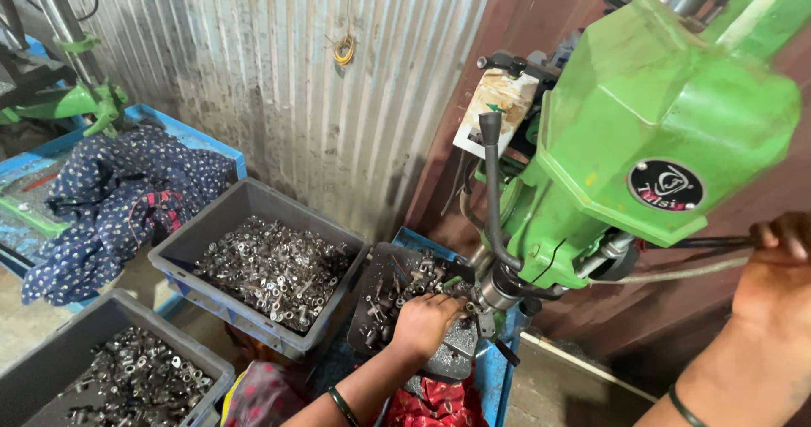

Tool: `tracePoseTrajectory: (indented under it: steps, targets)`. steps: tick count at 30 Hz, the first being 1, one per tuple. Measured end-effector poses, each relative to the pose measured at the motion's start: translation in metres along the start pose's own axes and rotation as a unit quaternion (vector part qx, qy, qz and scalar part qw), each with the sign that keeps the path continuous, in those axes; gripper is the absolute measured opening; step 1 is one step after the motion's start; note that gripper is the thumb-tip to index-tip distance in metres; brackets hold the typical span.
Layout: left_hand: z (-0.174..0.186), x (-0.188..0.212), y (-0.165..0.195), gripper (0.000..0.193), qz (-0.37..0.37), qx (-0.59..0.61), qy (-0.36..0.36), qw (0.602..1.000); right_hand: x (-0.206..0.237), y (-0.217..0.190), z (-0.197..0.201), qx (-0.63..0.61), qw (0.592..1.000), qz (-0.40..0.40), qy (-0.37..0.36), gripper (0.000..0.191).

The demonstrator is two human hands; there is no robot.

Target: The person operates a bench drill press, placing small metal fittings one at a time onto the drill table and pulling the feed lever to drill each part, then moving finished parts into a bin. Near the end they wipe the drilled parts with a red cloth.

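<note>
Nearest to us: left hand (425, 321) is curled down over small metal parts (397, 296) on the dark drill table (452, 355), right under the spindle (494, 292); fingertips are hidden, so we cannot tell if they pinch a part. Right hand (773, 283) at the frame's right edge is clenched around the thin feed lever (710, 243); the wrist is cut off below. Two grey crates hold more of the same metal parts, near one (114, 376) cropped at bottom left, second one (253, 258) just beyond it. Green drill head (650, 123) fills the upper right, with a round black-and-red badge (666, 185) on its side face, print too small to read. Behind it a worn white rectangular label plate (494, 106) is smudged and partly blocked by a black handle. Farther left, dark patterned cloth (118, 190) lies heaped over a blue tray (182, 135), hiding its contents. Corrugated metal wall (296, 64) sits at the back.
</note>
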State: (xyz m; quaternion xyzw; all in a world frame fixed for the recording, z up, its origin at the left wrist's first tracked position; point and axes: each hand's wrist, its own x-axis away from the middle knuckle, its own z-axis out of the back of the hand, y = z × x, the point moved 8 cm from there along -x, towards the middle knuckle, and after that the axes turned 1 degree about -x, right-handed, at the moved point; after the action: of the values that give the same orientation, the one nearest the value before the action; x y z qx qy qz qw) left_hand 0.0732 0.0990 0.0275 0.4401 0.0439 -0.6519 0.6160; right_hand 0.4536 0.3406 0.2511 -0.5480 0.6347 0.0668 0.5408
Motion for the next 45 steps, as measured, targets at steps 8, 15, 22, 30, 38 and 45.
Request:
tracePoseTrajectory:
  steps: [8, 15, 22, 30, 38, 45]
  targets:
    - [-0.002, 0.000, -0.003, 0.027, 0.002, 0.009, 0.000, 1.000, 0.177, -0.014, -0.079, 0.330, 0.922, 0.170, 0.112, 0.021]
    - [-0.001, 0.002, -0.005, 0.029, 0.009, 0.011, -0.003, 1.000, 0.174, -0.010, -0.091, 0.424, 0.879, 0.192, 0.098, 0.032]
    - [-0.006, 0.002, -0.008, 0.025, 0.030, 0.027, -0.014, 0.999, 0.099, -0.010, -0.011, 0.085, 0.985, 0.144, 0.051, 0.027]
    - [0.114, 0.011, -0.075, 0.041, 0.152, -0.114, 0.159, 0.969, 0.013, 0.013, -0.002, 0.050, 0.998, 0.025, 0.034, 0.029]
    - [0.058, -0.002, -0.070, 0.024, 0.195, -0.126, -0.064, 0.971, 0.020, 0.004, -0.034, 0.052, 0.998, 0.029, 0.033, 0.027]
    - [0.042, -0.022, -0.075, 0.025, 0.195, -0.088, -0.123, 0.969, 0.021, -0.006, -0.059, 0.071, 0.997, 0.029, 0.026, 0.030]
